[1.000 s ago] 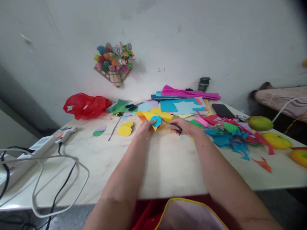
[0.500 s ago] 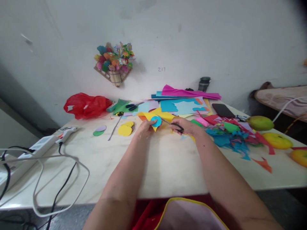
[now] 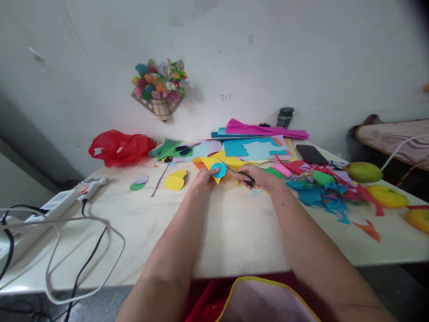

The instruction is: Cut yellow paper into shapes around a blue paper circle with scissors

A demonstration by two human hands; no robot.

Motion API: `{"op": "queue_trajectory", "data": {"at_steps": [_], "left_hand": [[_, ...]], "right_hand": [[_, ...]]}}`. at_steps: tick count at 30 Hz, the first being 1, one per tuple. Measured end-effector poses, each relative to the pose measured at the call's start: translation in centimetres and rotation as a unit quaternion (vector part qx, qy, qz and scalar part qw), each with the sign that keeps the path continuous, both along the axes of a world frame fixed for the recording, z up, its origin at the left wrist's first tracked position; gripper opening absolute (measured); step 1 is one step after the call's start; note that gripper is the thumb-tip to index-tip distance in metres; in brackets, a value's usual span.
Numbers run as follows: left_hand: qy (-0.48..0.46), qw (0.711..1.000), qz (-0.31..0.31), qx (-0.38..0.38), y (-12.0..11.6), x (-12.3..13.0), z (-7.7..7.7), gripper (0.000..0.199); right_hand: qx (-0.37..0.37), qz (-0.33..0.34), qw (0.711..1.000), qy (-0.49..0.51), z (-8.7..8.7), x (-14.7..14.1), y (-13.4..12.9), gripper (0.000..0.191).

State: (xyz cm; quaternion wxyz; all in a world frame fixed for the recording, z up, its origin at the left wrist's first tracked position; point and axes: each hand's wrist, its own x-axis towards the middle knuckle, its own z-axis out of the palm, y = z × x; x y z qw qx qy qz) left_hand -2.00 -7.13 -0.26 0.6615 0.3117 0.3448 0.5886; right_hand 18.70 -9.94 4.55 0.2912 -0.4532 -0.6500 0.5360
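Between the thumb and fingers of my left hand (image 3: 205, 178) a blue paper circle (image 3: 219, 170) is pinched against a yellow sheet (image 3: 226, 160). The sheet's pointed corner hangs below the circle. My right hand (image 3: 256, 175) is closed on black-handled scissors (image 3: 247, 178), whose blades point left at the yellow sheet beside the circle. Yellow circles (image 3: 174, 182) lie left of my hands, with a lilac circle (image 3: 141, 180) overlapping a green circle (image 3: 137, 186) farther left.
Coloured scraps (image 3: 318, 188), a phone (image 3: 311, 154) and mangoes (image 3: 388, 197) lie at right. Behind are paper sheets (image 3: 234, 147) and a second pair of scissors (image 3: 183, 149). A red bag (image 3: 120, 147), power strip (image 3: 55, 208) and looping cables (image 3: 122, 250) occupy the left.
My right hand and the scissors have shifted slightly left, toward the circle. My left hand, still pinching the circle and sheet, has barely moved.
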Motion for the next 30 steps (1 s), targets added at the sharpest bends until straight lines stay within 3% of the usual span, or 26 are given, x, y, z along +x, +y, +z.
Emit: {"op": "queue_trajectory", "data": {"at_steps": [12,30], "left_hand": [[0.024,1.0,0.009,0.0,-0.4,0.2,0.4,0.021],[-0.005,0.999,-0.042,0.012,-0.3,-0.3,0.2,0.025]], "right_hand": [[0.007,0.017,1.0,0.012,-0.5,0.3,0.6,0.04],[-0.007,0.022,1.0,0.011,-1.3,0.9,1.6,0.04]]}}
